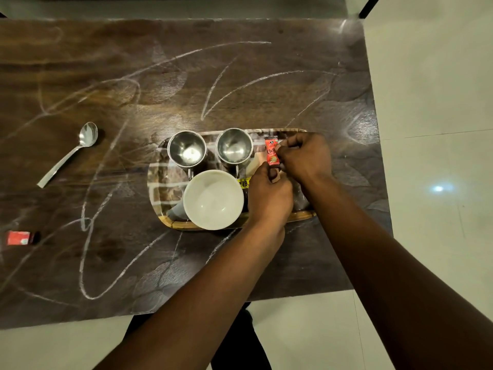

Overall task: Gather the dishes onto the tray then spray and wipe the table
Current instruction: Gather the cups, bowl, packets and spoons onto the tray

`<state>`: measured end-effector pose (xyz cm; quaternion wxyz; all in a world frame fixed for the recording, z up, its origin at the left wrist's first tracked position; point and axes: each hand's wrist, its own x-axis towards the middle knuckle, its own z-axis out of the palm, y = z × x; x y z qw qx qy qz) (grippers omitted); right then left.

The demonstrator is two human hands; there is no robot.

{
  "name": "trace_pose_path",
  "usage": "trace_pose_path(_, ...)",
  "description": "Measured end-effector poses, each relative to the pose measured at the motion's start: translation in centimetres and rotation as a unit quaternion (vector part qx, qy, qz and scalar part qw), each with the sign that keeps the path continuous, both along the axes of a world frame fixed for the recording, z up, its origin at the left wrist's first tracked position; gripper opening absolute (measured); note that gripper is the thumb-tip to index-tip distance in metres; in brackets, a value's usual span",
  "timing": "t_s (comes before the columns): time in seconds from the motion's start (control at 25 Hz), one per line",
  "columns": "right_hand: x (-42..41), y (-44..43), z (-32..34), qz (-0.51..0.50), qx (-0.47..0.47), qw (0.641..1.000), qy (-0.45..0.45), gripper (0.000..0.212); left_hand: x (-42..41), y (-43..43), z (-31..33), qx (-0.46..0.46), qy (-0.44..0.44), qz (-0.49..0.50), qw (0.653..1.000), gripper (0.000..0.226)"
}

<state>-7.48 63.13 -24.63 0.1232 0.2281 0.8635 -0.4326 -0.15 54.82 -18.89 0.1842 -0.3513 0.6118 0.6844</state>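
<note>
Left hand (269, 194): reaches in from the lower middle of the view, forearm angled up and to the right, hand hovering over the right half of the tray with its back to the camera.
Left fingers (274, 174): curled in tight and pinched on the lower, brown end of the sachet.
Right hand (305, 156): comes in from the lower right corner, forearm running diagonally up and left, wrist bent so the knuckles face up above the tray's far right part.
Right fingers (284, 146): closed, thumb and forefinger pinching the sachet along its right edge near the middle.
Red sachet (271, 152): held upright between both hands above the tray, red printed face toward the camera, just right of the right-hand steel cup.
Tray (157, 182): printed, oblong, lying on the table near its near right edge; its right end is hidden under the hands.
Steel cups: two side by side at the tray's far edge, the left cup (186, 148) and the right cup (234, 146), both upright and open, handles toward the camera.
White bowl (213, 200): upright on the tray's near side, just in front of the two cups.
Spoon (70, 153): lies on the table well left of the tray, bowl end away from the camera.
Second red packet (19, 238): flat on the table at the far left edge.
Table (240, 76): dark wood grain, streaked with pale chalky lines.
</note>
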Motion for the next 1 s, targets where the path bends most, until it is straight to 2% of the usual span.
trace_pose_path(0.16,0.7,-0.3,1.5,-0.018,-0.010,1.000,0.005,0.010,0.3,-0.3,1.2,0.025,0.005,0.002,1.000,0.038)
trace_pose_path(0.32,1.6,-1.7,5.5,-0.034,0.018,0.999,0.039,0.012,1.9,-2.8,3.0,0.052,0.026,-0.019,0.998,0.050)
trace_pose_path(0.48,2.9,-7.2,9.6,-0.011,-0.027,0.995,0.097,0.014,2.4,-11.0,5.5,0.022,0.069,-0.008,0.997,0.030)
trace_pose_path(0.64,4.8,-15.9,11.2,0.066,-0.081,0.985,0.137,0.010,3.6,-21.4,6.5,-0.011,0.069,0.085,0.994,0.023)
trace_pose_path(0.8,7.1,-25.0,8.7,0.144,-0.141,0.975,0.090,0.009,6.3,-31.4,5.2,-0.043,0.048,0.184,0.981,0.020)
trace_pose_path(1.0,10.2,-32.9,5.5,0.263,-0.138,0.955,0.011,0.018,11.0,-39.2,2.0,-0.104,-0.004,0.246,0.964,0.026)
